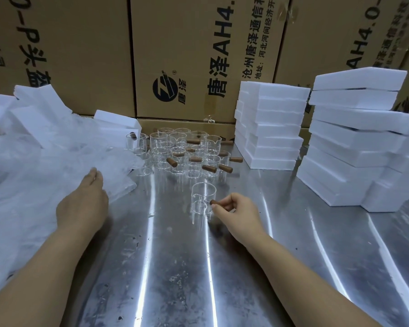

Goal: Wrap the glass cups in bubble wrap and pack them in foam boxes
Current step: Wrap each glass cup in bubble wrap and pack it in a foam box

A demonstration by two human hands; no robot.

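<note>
Bare steel table fills the near ground between both forearms. Right hand pinches the brown wooden handle of a glass cup, which is upright just left of the fingers. Left hand lies flat, fingers straight, on the edge of the bubble wrap, well left of that cup. Beyond the right hand more cups crowd together. Foam boxes stack to its right, with open steel between. Cardboard cartons wall off the far side.
</note>
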